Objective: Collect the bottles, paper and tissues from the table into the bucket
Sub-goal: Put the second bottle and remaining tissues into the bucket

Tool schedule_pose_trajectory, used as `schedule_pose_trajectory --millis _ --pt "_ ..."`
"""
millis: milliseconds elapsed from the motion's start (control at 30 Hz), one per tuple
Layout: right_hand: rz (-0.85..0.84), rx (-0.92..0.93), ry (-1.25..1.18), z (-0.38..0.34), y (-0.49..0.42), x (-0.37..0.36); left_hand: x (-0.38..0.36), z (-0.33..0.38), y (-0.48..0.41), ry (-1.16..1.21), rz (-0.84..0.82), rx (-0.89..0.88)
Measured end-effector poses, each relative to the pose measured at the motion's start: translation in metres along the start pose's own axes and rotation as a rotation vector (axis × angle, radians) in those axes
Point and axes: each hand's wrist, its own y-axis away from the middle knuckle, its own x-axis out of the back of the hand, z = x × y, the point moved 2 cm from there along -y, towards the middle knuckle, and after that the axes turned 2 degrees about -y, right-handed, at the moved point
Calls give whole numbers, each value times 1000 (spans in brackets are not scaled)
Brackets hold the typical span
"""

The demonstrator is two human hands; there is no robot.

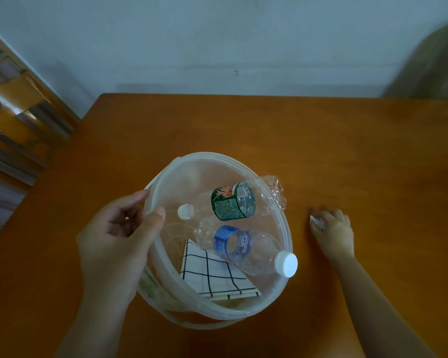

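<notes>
A translucent white bucket [286,228] stands on the wooden table [243,125], near its front middle. Inside lie a green-labelled bottle [230,201], a blue-labelled bottle [246,248] whose white cap rests on the right rim, and a sheet of checked paper [212,277]. My left hand [117,233] grips the bucket's left rim, thumb inside. My right hand [332,232] rests on the table to the right of the bucket, fingers closed around a crumpled white tissue [317,222].
A wooden shelf unit [13,120] stands to the left of the table. A pale wall [217,42] runs behind the table's far edge. A blurred olive-coloured shape [435,65] sits at the far right corner.
</notes>
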Motion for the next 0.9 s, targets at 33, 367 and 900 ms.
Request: schedule_pose_trajectory --millis 33,367,900 --pt "8 -4 -5 0 6 -1 2 1 2 5 1 -1" --pt "46 -75 -307 -11 75 -5 43 -9 23 28 20 27" --pt "154 165 -670 -187 208 49 174 -47 33 115 34 82"
